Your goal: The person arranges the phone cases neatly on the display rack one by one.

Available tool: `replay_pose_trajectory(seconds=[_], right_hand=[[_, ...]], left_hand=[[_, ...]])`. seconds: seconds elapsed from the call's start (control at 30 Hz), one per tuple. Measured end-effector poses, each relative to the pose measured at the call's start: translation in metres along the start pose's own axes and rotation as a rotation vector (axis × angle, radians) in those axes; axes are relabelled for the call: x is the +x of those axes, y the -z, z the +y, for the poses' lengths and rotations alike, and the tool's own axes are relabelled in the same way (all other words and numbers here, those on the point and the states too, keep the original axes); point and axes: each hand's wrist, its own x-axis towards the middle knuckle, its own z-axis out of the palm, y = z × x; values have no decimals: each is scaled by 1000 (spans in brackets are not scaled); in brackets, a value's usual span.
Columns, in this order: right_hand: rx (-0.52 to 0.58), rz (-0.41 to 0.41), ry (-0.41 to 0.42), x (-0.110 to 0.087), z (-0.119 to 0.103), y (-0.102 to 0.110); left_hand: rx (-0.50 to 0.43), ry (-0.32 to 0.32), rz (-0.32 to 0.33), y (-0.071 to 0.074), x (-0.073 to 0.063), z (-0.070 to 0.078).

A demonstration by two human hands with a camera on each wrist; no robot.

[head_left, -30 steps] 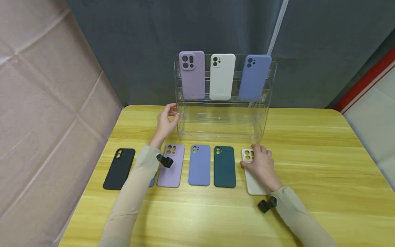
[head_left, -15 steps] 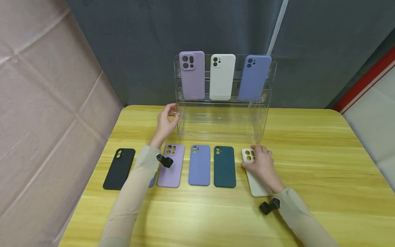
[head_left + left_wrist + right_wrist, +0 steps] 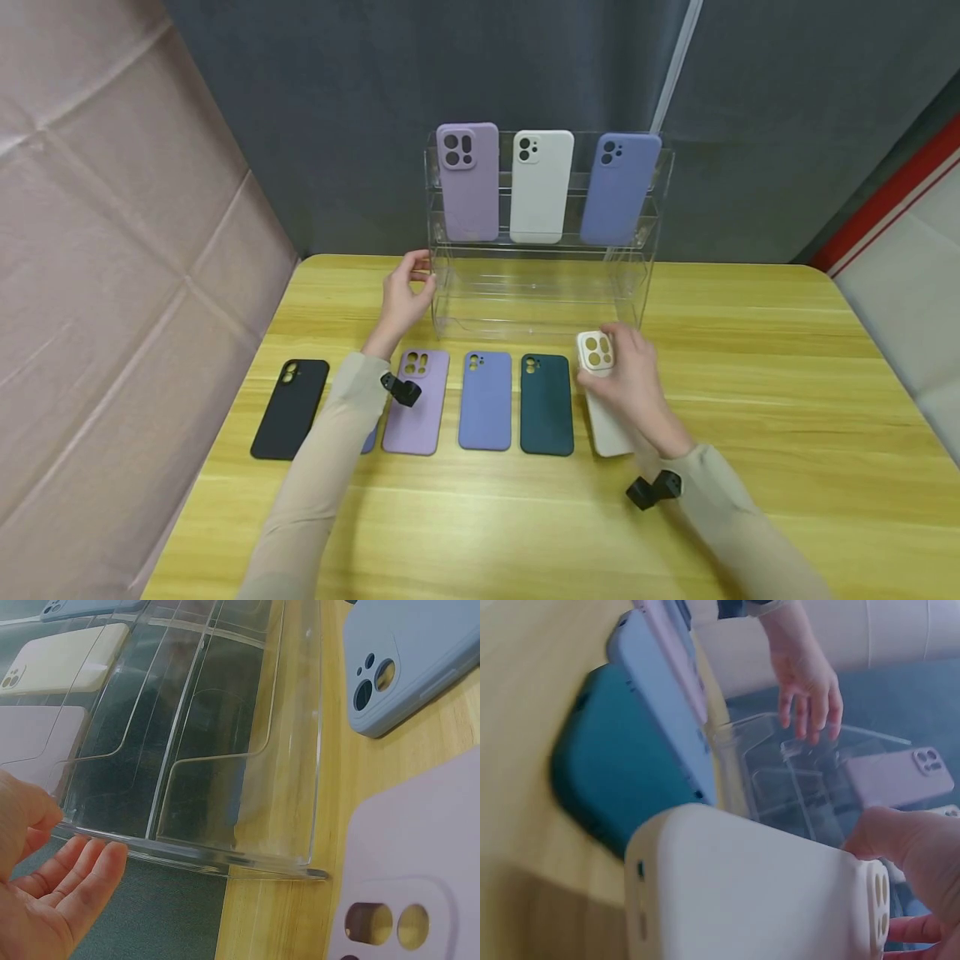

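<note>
"What's in the right hand (image 3: 633, 387)?"

"A white phone case (image 3: 607, 423), gripped near its camera end, just right of the dark green phone case (image 3: 547, 408). Only the right wrist view shows the slots (image 3: 640, 871) in its bottom end."

"And the left hand (image 3: 405, 300)?"

"Relaxed, at the side of the clear display rack (image 3: 532, 247). The left wrist view shows fingertips by its edge, hard to make out from the head."

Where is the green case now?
In the head view, the green case lies right of centre, between a blue case and the held white case.
</note>
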Motion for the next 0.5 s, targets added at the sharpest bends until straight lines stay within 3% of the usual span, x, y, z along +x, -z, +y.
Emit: replay_pose_trajectory(seconds=[0.5], right_hand=[[86, 70, 171, 45, -51, 1]], left_hand=[[-1, 7, 1, 0, 1, -1]])
